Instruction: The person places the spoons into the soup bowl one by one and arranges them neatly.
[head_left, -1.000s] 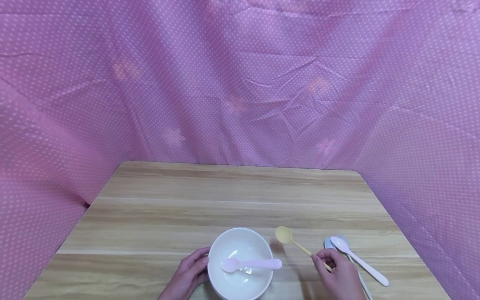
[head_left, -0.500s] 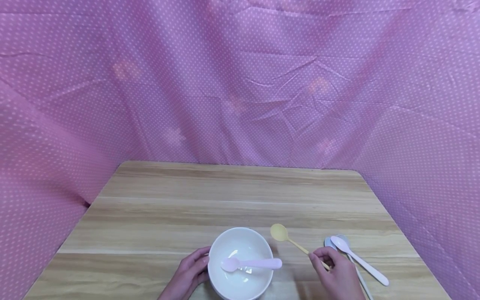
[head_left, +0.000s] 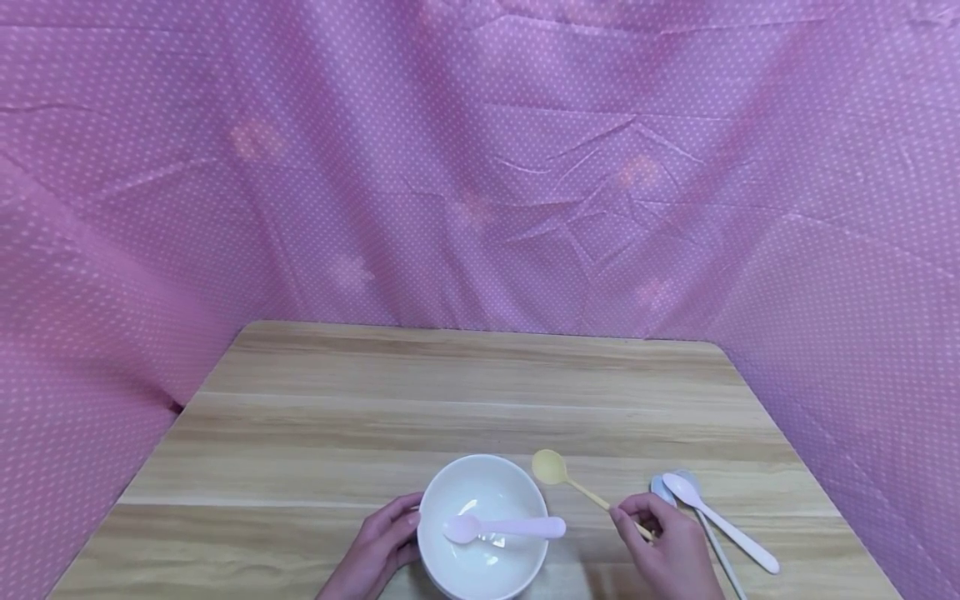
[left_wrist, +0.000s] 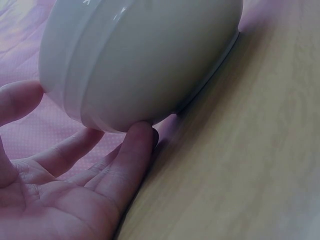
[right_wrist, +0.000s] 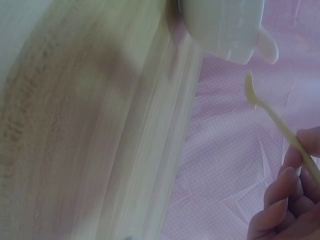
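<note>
My right hand (head_left: 663, 542) pinches the handle of a yellow spoon (head_left: 550, 467) between thumb and fingers. The spoon is off the table, its head just right of a white bowl (head_left: 442, 567); in the right wrist view the spoon (right_wrist: 272, 116) points toward the bowl (right_wrist: 220, 25). A pale pink spoon (head_left: 517, 527) lies across the bowl, its handle sticking out over the right rim. With spread fingertips and thumb, my left hand (head_left: 378, 542) touches the outside of the bowl's left wall; the left wrist view shows these fingertips against the bowl (left_wrist: 150, 60).
Right of my right hand, a white spoon (head_left: 731, 529) lies over pale blue-grey spoons (head_left: 658, 490), partly hidden. The wooden table (head_left: 480, 392) ends in front of a pink dotted cloth (head_left: 480, 167) that hangs at the back and both sides.
My right hand has moved slightly left with the yellow spoon, bringing its head closer to the bowl. The left hand, bowl and pink spoon stay as they were.
</note>
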